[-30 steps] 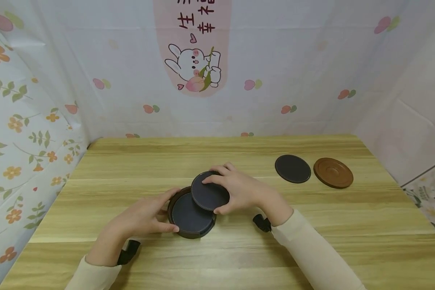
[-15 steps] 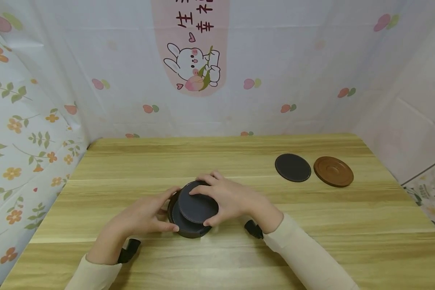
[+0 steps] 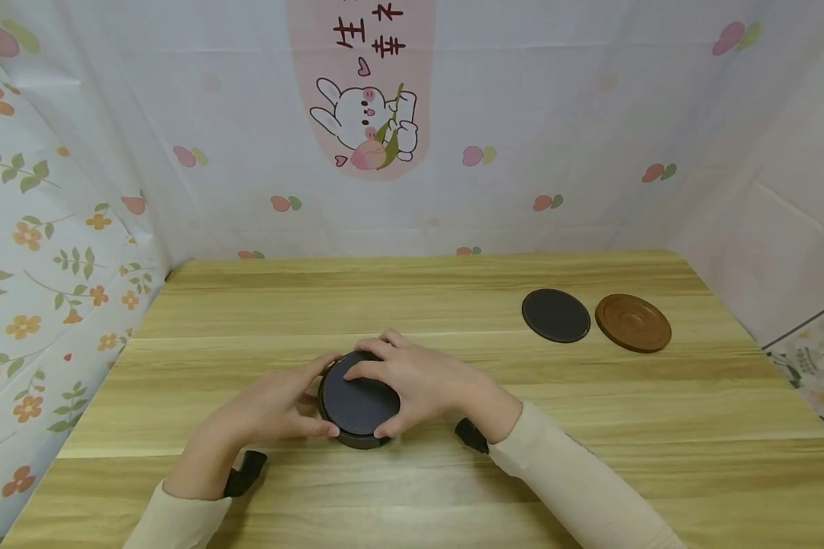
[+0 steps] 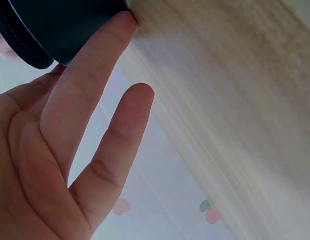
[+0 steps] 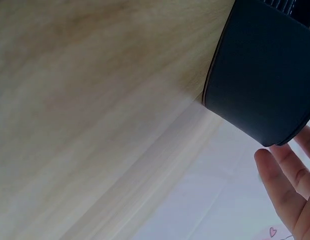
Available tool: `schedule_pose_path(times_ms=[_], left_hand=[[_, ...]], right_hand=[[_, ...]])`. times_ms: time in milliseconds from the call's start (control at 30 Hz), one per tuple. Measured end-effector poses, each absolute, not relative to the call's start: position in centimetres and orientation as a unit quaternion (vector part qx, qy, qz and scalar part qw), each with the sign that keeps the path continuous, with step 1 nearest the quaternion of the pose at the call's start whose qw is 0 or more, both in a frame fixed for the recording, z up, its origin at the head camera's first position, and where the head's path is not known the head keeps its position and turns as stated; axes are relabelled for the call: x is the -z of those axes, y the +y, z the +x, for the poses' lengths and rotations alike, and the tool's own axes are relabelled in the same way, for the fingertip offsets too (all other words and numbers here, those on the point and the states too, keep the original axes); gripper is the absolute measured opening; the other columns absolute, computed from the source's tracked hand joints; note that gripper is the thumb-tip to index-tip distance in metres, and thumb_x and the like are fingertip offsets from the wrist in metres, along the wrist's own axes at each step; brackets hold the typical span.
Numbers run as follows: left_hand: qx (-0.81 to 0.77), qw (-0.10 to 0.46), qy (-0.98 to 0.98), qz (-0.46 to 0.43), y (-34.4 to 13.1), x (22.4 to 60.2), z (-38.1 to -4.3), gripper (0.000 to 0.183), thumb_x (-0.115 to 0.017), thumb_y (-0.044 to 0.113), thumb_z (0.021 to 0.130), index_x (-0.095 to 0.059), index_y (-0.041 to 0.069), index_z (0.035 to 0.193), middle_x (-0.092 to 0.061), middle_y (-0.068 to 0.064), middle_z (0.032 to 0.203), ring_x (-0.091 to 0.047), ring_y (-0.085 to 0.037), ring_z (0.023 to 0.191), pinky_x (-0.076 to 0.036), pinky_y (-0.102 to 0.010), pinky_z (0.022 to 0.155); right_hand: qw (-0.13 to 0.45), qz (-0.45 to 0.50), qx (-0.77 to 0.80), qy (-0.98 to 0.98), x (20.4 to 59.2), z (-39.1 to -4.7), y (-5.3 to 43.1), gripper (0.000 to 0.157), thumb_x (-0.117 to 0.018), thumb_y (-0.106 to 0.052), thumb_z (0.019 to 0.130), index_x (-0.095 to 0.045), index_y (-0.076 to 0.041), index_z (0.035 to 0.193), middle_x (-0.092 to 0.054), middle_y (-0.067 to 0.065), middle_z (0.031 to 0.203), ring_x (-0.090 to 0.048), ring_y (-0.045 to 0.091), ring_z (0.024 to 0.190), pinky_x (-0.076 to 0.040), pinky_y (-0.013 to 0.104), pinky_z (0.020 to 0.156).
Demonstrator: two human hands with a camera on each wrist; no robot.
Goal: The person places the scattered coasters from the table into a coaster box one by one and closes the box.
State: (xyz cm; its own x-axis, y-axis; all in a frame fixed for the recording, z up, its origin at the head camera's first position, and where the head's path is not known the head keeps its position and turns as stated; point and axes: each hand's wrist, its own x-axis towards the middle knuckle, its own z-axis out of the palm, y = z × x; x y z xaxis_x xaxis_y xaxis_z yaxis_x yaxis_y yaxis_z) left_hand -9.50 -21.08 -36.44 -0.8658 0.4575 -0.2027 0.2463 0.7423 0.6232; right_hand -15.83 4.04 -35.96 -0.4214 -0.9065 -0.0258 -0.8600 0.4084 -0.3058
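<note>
what moved: the right hand [image 3: 422, 381] has gone left and a bit nearer, and the top coaster [image 3: 360, 396] has come with it, so it now hides almost all of the holder's [image 3: 364, 441] open top. the left hand [image 3: 268, 408] has stayed put.
right fingers: clamped on the top coaster, with the thumb at its near edge, one fingertip on its face and others at its far edge.
left fingers: clamped on the holder, thumb on the near side and a finger on the far side. in the left wrist view, one finger sticks out apart, touching nothing.
top coaster: round and dark, with stitches by its edge. it is over the holder, and i cannot tell if it is all the way in.
holder: round and dark, upright on the bench [image 3: 453, 488], between the two hands.
sleeves [image 3: 577, 473]: cream, on both arms.
other coaster [image 3: 556, 315]: dark and flat on the bench, far off to the right.
brown disc [image 3: 633, 323]: just beside the other coaster, with rings on top.
bench: light wood with stripes.
cloth [image 3: 556, 99]: white, behind the bench, with a bunny [image 3: 360, 118] on a pink patch.
</note>
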Motion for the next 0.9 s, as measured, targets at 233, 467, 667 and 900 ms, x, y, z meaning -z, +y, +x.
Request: schedule_pose_path(times_ms=[233, 467, 667, 900], left_hand=[[-0.314, 0.182, 0.913, 0.188, -21.09, 36.49, -9.47, 0.100, -0.076, 0.057, 0.078, -0.026, 0.026, 0.158, -0.056, -0.007, 0.145, -0.070, -0.010, 0.107, -0.051, -0.049, 0.099], [-0.313, 0.181, 0.915, 0.181, -21.00, 36.46, -9.51, 0.101, -0.078, 0.056, 0.076, -0.027, 0.026, 0.158, -0.055, -0.007, 0.145, -0.070, -0.010, 0.107, -0.050, -0.051, 0.100], [-0.310, 0.181, 0.918, 0.172, -20.87, 36.35, -9.46, 0.101, -0.079, 0.055, 0.075, -0.027, 0.026, 0.158, -0.055, -0.009, 0.146, -0.070, -0.013, 0.108, -0.049, -0.053, 0.101], [-0.302, 0.169, 0.922, 0.175, -20.77, 36.18, -9.48, 0.103, -0.079, 0.051, 0.075, -0.028, 0.018, 0.158, -0.051, -0.014, 0.149, -0.071, -0.019, 0.108, -0.050, -0.052, 0.100]], right_hand=[[0.105, -0.526, 0.120, 0.835, 35.91, -15.80, 3.83, 0.074, -0.079, -0.052, 0.079, -0.051, -0.028, 0.143, -0.035, 0.003, 0.157, -0.037, 0.019, 0.132, -0.049, 0.033, 0.101], [0.107, -0.524, 0.123, 0.836, 36.06, -15.88, 3.88, 0.077, -0.080, -0.055, 0.078, -0.051, -0.028, 0.144, -0.035, 0.003, 0.157, -0.038, 0.018, 0.132, -0.048, 0.034, 0.102], [0.110, -0.521, 0.120, 0.838, 36.03, -15.95, 3.91, 0.079, -0.080, -0.055, 0.077, -0.050, -0.027, 0.145, -0.035, 0.003, 0.158, -0.038, 0.019, 0.131, -0.048, 0.033, 0.102], [0.117, -0.519, 0.120, 0.838, 35.84, -16.03, 4.12, 0.079, -0.080, -0.053, 0.079, -0.050, -0.024, 0.145, -0.037, 0.001, 0.157, -0.038, 0.019, 0.129, -0.048, 0.033, 0.102]])
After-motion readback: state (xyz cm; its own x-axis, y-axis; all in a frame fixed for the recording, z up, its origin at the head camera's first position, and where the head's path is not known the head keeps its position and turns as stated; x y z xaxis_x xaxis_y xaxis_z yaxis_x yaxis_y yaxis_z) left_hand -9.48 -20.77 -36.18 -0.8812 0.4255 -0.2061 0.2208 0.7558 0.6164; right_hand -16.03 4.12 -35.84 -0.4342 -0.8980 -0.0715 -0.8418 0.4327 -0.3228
